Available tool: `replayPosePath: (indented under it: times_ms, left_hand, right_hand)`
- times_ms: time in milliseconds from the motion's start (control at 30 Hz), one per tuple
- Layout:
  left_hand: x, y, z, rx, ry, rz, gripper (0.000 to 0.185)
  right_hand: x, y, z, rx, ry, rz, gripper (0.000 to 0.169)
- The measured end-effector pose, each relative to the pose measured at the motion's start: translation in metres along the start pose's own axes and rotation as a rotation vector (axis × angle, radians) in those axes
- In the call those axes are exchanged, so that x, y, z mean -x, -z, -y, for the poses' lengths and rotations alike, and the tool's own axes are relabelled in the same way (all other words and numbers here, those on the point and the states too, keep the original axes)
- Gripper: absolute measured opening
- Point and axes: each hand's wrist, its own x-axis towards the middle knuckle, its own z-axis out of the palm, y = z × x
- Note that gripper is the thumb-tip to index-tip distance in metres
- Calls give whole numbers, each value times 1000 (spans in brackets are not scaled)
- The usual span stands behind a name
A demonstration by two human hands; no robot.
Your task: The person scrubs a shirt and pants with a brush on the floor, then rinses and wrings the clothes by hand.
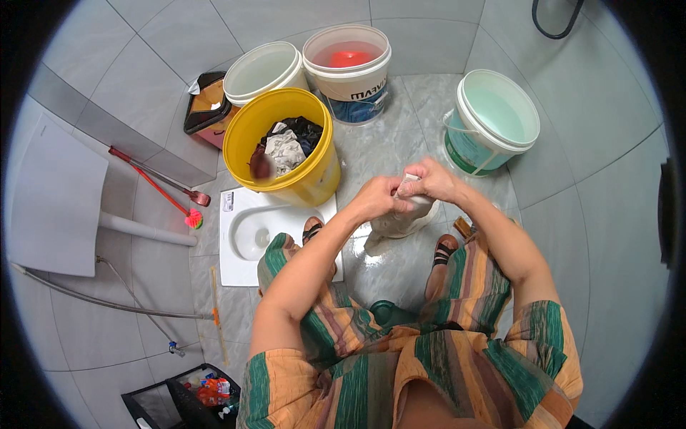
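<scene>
A pale, wet-looking cloth [399,222] is bunched between my knees, its lower end spread on the wet tiled floor. My left hand [381,197] grips its upper part from the left side. Close against it, my right hand [426,182] pinches the cloth's top edge. The two hands nearly touch, and their fingers cover part of the fabric. A wooden-backed brush [463,227] is partly visible beside my right foot. To the left of the hands stands a yellow bucket [281,185] with dark and white clothes [285,149] in it.
Behind are a white bucket [262,72] and a bucket with a red item inside [351,59]. A green-and-white bucket [493,120] of water stands right. The squat toilet [228,252] lies left, near two long-handled brushes [153,174], a squeegee [214,316] and a black bin [201,413].
</scene>
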Motion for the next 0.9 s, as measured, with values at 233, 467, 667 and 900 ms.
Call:
replayPosePath:
  times_ms: [233, 467, 667, 900]
  left_hand:
    - [9, 9, 41, -565, 261, 139, 38]
    - [24, 28, 3, -49, 172, -25, 22]
    - [48, 33, -39, 218, -44, -210, 23]
    - [63, 42, -100, 166, -116, -313, 17]
  right_hand:
    - [32, 5, 18, -174, 223, -76, 14]
    - [68, 36, 17, -362, 365, -272, 18]
    - [90, 55, 17, -343, 475, -476, 14]
    - [102, 66, 39, -186, 466, -504, 14]
